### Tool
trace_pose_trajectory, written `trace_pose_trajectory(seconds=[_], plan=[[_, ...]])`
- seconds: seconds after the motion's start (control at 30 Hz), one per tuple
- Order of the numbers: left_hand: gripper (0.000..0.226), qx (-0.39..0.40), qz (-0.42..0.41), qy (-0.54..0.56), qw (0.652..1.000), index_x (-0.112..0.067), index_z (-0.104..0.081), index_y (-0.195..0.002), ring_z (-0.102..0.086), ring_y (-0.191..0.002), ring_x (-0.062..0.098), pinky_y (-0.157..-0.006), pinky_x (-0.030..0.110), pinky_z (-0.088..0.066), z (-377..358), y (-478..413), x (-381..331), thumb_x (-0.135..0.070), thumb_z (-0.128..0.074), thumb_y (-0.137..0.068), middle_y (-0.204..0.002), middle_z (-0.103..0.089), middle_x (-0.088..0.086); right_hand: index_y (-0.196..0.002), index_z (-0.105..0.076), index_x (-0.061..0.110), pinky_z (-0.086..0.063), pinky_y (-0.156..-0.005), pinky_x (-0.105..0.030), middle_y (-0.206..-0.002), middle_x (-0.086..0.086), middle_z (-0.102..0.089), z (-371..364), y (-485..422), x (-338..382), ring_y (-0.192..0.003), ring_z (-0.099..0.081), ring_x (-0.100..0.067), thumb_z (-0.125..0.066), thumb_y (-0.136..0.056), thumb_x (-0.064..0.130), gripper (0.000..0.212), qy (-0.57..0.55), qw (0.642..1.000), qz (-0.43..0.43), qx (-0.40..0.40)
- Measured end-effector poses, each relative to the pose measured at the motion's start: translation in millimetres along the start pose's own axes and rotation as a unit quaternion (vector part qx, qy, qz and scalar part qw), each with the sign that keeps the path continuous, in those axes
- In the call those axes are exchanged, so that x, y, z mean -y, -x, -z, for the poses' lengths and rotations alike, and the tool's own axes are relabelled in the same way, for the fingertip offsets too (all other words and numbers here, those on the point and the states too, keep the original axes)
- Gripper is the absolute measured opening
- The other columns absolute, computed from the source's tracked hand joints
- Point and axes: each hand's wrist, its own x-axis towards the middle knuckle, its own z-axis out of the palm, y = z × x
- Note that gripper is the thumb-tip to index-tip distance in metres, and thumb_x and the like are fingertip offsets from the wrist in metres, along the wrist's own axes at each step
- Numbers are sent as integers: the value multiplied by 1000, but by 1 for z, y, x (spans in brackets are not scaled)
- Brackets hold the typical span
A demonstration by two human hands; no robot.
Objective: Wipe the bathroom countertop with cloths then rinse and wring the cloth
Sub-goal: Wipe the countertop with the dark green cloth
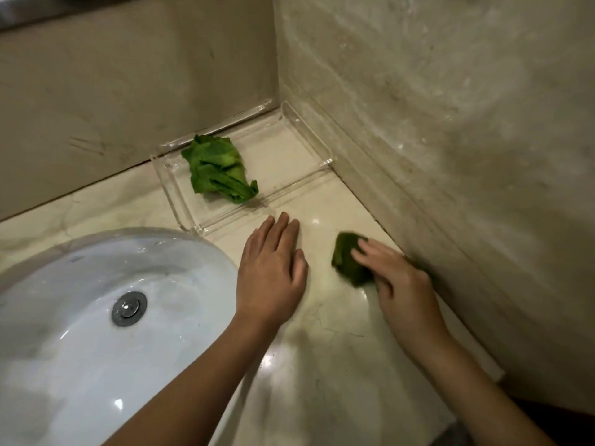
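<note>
Wiping seems mid-course: the right hand presses a blurred dark green cloth onto the countertop with apparently straight fingers, the left hand lies flat and empty, and rinsing and wringing remain.

Two green cloths present: crumpled cloth and dark cloth. One clear tray. One white basin, one drain plug. Two hands: left hand, right hand.
</note>
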Motion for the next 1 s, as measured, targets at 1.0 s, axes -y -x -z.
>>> trace_pose_trajectory(seconds=[1.0], plan=[[40, -47, -14, 94, 994, -17, -55, -129, -39, -132, 13, -106, 27, -33, 24, 49, 16, -26, -45, -91, -142, -47, -1, -123, -60, 16, -29, -107, -16, -130, 8, -51, 22, 39, -8, -125, -44, -4, -62, -84, -4, 44, -3, 1000, 2, 16]])
